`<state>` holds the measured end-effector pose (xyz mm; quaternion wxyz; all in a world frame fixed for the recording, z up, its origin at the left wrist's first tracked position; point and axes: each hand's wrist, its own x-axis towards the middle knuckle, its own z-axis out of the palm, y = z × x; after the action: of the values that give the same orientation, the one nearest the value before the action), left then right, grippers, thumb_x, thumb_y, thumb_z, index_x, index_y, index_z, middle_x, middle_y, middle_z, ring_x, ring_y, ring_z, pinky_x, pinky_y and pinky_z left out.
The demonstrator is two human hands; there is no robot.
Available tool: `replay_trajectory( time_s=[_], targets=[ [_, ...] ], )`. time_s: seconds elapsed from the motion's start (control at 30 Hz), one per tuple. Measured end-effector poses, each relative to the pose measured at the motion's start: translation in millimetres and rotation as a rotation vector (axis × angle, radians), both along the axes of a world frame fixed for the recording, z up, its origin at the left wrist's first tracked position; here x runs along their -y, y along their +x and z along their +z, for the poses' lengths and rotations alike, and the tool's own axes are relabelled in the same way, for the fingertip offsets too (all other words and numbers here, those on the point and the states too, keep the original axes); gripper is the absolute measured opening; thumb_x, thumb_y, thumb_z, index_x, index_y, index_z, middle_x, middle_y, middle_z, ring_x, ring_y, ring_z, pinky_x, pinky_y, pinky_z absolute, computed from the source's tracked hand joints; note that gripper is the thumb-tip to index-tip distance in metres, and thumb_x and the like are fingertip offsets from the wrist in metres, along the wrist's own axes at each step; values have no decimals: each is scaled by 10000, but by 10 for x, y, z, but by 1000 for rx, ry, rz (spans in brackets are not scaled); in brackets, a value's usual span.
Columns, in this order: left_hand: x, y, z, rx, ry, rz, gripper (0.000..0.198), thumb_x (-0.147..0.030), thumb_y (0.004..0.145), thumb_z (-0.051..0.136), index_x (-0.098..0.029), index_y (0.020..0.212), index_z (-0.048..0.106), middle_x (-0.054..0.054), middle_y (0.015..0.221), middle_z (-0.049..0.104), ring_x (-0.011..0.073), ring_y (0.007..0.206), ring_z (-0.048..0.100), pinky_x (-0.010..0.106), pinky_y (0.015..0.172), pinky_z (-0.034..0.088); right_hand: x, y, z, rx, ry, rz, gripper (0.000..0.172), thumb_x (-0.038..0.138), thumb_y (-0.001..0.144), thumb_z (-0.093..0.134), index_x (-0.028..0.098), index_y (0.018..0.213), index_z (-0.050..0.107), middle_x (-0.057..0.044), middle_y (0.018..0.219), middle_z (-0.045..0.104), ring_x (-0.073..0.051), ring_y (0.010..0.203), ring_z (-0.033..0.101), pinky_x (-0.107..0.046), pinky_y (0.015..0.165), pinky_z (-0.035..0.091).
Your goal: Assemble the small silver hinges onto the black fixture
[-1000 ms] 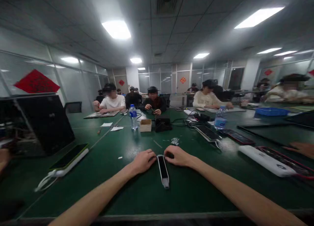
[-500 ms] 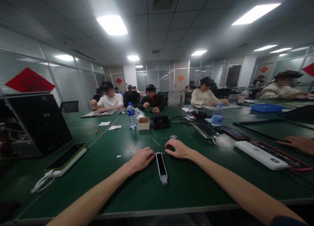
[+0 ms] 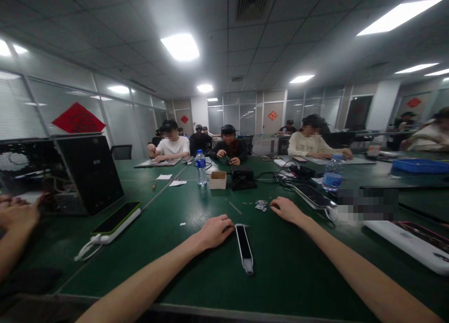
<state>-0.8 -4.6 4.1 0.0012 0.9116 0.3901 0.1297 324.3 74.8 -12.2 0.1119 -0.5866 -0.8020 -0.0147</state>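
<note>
A slim black device with a silver end lies lengthwise on the green table in front of me. My left hand rests on the table with its fingertips against the device's far end. My right hand lies palm down farther out, next to a small heap of silvery parts. Whether it holds anything cannot be seen.
A phone on a white power bank lies at the left beside an open black computer case. Another person's hand shows at the far left. Water bottles, a small cardboard box, cables and phones lie farther out. Several people sit across the tables.
My right hand left the device's far end and moved forward and right toward the silvery parts. My left hand stayed at the device. The view shifted to the left.
</note>
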Motion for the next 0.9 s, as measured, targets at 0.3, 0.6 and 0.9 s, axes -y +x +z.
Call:
replay_trajectory(
  time_s=[0.3,0.6,0.9],
  targets=[
    [26,-9,28,24,-29,-10,200,-283,931,446,-203,1010,611,27,974,594,148,829,585,234,718,453,67,-156,70,101,48,-29,216,209,865,451,127,842,650,-115,929,613,-203,832,593,-271,688,426],
    [51,2,64,11,-36,1,213,-285,932,435,-200,1015,612,36,979,593,151,816,578,241,712,454,151,-208,125,93,69,-68,192,211,876,435,127,849,605,-128,920,607,-204,823,594,-276,690,441],
    [37,-11,43,15,-21,-5,195,-289,933,438,-205,986,606,25,969,592,149,811,578,238,692,452,507,-581,264,-228,4,205,134,240,844,484,156,845,588,-79,890,606,-168,757,571,-268,669,462]
  ],
)
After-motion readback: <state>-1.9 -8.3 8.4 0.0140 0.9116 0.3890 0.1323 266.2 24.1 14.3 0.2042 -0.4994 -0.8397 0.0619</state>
